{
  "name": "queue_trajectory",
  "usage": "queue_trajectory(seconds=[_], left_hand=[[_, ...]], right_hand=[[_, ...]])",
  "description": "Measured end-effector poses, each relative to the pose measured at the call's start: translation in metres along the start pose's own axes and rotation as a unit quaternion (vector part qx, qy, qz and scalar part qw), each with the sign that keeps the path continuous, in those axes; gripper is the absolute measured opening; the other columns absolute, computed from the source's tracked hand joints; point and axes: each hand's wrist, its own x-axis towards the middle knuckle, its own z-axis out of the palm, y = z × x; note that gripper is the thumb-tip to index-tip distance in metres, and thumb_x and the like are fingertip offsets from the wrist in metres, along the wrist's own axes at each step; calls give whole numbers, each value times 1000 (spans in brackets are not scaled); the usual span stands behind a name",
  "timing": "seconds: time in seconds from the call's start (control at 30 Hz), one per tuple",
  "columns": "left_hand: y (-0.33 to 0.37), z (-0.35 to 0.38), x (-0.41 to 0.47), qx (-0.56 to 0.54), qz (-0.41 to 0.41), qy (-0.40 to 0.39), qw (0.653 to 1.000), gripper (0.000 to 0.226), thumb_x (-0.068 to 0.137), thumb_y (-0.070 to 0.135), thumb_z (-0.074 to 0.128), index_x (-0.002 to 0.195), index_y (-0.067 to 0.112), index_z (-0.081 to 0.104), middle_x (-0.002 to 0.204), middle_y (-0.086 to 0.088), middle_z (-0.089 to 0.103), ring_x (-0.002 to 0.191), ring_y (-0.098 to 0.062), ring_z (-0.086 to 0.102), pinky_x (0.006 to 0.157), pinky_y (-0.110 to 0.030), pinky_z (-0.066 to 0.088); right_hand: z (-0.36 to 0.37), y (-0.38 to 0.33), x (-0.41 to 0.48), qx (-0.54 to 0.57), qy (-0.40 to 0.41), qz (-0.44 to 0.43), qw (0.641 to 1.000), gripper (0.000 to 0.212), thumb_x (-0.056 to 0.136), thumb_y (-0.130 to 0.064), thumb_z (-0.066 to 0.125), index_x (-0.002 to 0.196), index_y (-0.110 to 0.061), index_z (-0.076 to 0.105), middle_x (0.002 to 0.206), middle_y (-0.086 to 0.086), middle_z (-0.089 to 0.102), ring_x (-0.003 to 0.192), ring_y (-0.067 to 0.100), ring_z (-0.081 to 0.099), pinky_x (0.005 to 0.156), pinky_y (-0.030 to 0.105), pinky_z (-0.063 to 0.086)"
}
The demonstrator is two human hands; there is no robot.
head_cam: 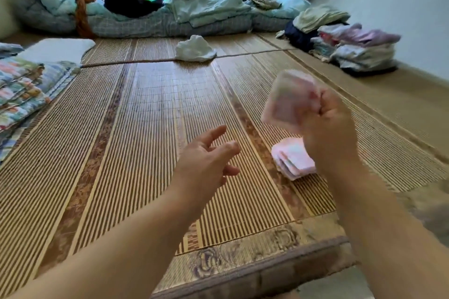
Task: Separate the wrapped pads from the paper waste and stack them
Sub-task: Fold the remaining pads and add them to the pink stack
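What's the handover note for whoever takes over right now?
Right hand: raised above the mat, shut on a blurred bundle of pink wrapped pads.
Left hand: open, empty, hovering over the bamboo mat.
Done: a pad stack lies on the mat below the right hand.
Left: add the held pads to that stack. The crumpled white paper sits apart, farther back.

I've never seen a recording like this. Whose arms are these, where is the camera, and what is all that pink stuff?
No machine here: a person wears a camera on the head, looking down at their own bare arms. The right hand grips a pink wrapped pad, blurred by motion. Below it a small stack of pink pads lies on the woven mat. The left hand is open and empty. Farther off lies crumpled white paper, with folded laundry along the wall.
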Motion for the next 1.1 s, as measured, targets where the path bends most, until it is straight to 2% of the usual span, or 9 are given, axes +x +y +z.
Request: queue_trajectory(seconds=[0.03,0.1,0.17,0.27,0.57,0.67,0.77,0.9,1.1], left_hand=[[-1,14,6,35,0,-11,999,33,87,29,62,119,34,56,102,-1,71,70,-15,69,60,-30,49],[-8,40,19,104,-7,-21,994,34,88,29,61,121,28,57,101,0,69,76,-16,69,64,-31,52],[-19,56,29,153,-23,-17,988,30,88,27,61,118,25,60,96,3,69,77,-14,68,63,-29,51],[-34,69,40,190,-55,-10,980,24,88,28,61,112,24,64,92,4,69,78,-13,68,63,-27,49],[-48,72,62,263,-82,-2,961,16,88,25,60,103,24,66,93,2,69,82,-15,66,72,-32,52],[-48,74,67,266,-77,-9,961,20,88,28,61,106,23,65,95,2,69,83,-15,66,75,-34,53],[-46,79,75,253,-70,-36,964,34,86,36,63,117,24,59,106,4,66,91,-15,64,80,-35,52],[-42,86,90,273,-37,-59,959,58,80,40,70,131,23,49,118,2,56,106,-15,55,91,-33,45],[-45,70,91,295,-13,-68,953,69,75,37,75,135,27,44,137,-3,49,117,-16,48,93,-32,42]], right_hand=[[-20,14,10,-29,16,23,999,4,92,-35,56,89,-31,56,70,-17,64,67,3,61,56,27,47],[-50,45,22,-85,11,88,992,23,87,-45,62,97,-24,60,76,-6,66,72,16,65,56,29,49],[-62,73,26,-116,-36,156,980,27,82,-44,68,92,-20,65,78,-1,68,68,10,63,53,23,45],[-59,99,26,-91,-100,218,967,20,78,-37,74,85,-19,66,85,5,72,72,14,66,63,28,52],[-25,106,32,-188,-127,190,955,30,74,-26,78,99,-15,66,99,7,70,85,21,63,70,34,55],[-24,110,34,-240,-149,224,933,54,72,-39,76,115,-12,59,115,12,63,101,27,58,76,33,47],[-24,113,33,-267,-223,287,893,72,65,-61,72,112,-9,58,117,14,62,107,31,55,84,36,45],[-15,112,25,-347,-311,275,841,92,60,-77,61,125,-11,53,131,16,54,124,35,41,103,45,29],[-2,108,15,-215,-300,240,898,68,58,-46,80,111,-19,46,103,3,58,91,20,57,72,33,48]])
